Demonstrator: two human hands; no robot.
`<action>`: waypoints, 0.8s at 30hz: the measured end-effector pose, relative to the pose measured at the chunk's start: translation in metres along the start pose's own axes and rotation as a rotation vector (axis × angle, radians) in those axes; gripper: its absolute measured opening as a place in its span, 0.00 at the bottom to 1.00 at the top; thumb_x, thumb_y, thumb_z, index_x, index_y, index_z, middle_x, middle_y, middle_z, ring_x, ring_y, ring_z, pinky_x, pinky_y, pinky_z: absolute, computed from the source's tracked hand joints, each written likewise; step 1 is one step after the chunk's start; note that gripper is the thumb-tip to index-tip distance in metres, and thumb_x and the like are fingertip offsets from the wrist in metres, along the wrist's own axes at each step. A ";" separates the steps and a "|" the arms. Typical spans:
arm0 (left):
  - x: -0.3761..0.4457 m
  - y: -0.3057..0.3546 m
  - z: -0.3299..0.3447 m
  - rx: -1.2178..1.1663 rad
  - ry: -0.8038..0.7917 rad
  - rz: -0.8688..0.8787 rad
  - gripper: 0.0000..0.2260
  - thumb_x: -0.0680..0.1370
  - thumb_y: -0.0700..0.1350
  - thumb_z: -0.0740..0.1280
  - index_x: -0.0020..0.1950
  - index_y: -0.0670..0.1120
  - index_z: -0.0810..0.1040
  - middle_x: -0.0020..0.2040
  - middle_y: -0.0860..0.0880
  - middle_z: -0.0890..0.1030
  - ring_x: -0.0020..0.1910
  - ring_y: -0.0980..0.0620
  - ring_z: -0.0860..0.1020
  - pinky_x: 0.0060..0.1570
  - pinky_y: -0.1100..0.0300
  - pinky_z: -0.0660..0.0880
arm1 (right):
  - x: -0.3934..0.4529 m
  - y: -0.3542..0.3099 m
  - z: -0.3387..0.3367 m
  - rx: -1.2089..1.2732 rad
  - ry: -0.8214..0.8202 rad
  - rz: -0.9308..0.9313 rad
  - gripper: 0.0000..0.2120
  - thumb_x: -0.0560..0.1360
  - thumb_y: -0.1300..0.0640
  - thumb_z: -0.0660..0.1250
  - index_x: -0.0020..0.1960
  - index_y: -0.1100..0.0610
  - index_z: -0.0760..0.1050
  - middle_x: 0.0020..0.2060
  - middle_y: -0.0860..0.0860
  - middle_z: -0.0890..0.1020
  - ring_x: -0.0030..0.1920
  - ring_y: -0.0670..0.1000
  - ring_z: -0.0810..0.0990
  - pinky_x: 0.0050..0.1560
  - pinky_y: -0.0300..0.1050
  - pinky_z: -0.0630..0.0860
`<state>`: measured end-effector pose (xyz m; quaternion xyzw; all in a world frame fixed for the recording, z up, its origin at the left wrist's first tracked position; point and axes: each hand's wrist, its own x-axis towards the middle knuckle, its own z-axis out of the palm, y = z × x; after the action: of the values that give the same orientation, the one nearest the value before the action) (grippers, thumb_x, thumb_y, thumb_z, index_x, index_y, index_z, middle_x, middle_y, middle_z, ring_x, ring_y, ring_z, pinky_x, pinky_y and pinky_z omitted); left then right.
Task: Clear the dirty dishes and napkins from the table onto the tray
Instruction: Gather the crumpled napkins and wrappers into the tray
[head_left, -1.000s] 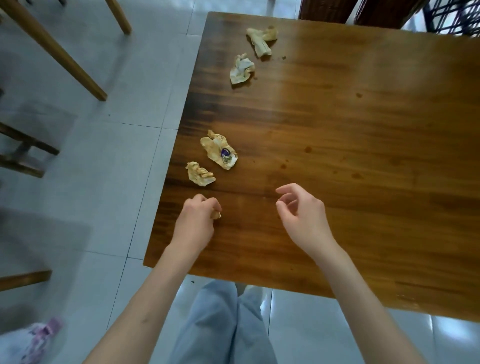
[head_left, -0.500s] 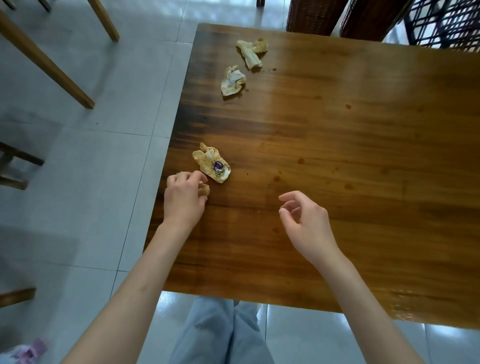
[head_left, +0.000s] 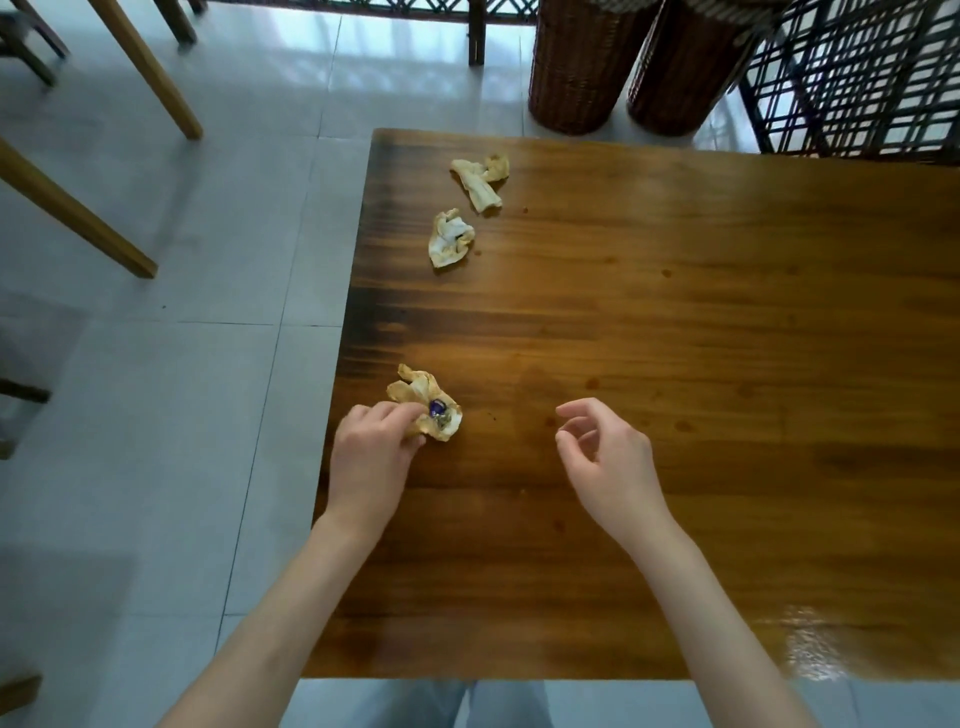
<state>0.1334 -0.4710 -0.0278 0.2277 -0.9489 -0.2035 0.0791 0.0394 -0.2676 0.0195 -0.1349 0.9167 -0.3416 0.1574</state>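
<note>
Nearest the viewer, past a lap in pale blue trousers (head_left: 415, 706), two bare forearms reach over the near edge of the wooden table (head_left: 675, 364), which serves as the landmark here. The left hand (head_left: 371, 457) sits at the table's near left corner region, its fingers curled down onto a crumpled, stained napkin (head_left: 423, 397); the fingertips pinch the napkin's near edge, and a bit of paper shows under the hand, though whether that is a separate wad cannot be told. A small purple and silver scrap (head_left: 438, 408) lies in the napkin's fold, just beside the fingertips. The right hand (head_left: 608, 457) hovers above the table nearer its middle, well apart from the napkin, holding nothing, with its fingers loosely curled and the thumb apart from them. Dark spots and small stains dot the wood between and beyond the hands. Farther along the table's left edge lies a second crumpled napkin (head_left: 449, 239), white at its centre, and just beyond it, near the far left corner, a third twisted napkin (head_left: 480, 179). No tray shows. Beyond the table's far edge stand two wicker baskets (head_left: 587, 67) and a dark lattice frame (head_left: 857, 78). To the table's left, pale wooden legs (head_left: 150, 67) rest on the grey tiled floor (head_left: 182, 415).
</note>
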 end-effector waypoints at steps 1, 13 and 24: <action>0.010 0.002 -0.001 0.009 0.011 0.052 0.17 0.67 0.41 0.77 0.54 0.46 0.83 0.48 0.47 0.84 0.47 0.46 0.79 0.47 0.55 0.74 | 0.002 -0.001 -0.001 -0.004 0.008 0.001 0.10 0.77 0.57 0.65 0.58 0.52 0.75 0.44 0.44 0.77 0.41 0.41 0.76 0.38 0.29 0.73; 0.052 0.010 0.025 0.043 -0.428 -0.030 0.24 0.71 0.47 0.74 0.65 0.55 0.73 0.72 0.47 0.65 0.72 0.44 0.58 0.67 0.46 0.64 | 0.029 -0.001 -0.018 -0.030 0.012 0.012 0.10 0.77 0.56 0.65 0.58 0.50 0.74 0.42 0.40 0.76 0.42 0.40 0.76 0.38 0.27 0.73; 0.093 0.020 0.033 -0.091 -0.313 -0.124 0.20 0.74 0.40 0.70 0.64 0.53 0.72 0.63 0.47 0.71 0.62 0.49 0.70 0.57 0.58 0.74 | 0.092 0.001 -0.019 -0.042 -0.057 -0.014 0.11 0.77 0.55 0.65 0.59 0.50 0.74 0.46 0.42 0.76 0.44 0.41 0.76 0.42 0.29 0.75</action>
<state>0.0355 -0.4868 -0.0437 0.2477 -0.9235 -0.2839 -0.0719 -0.0515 -0.2888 0.0143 -0.1541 0.9179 -0.3193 0.1784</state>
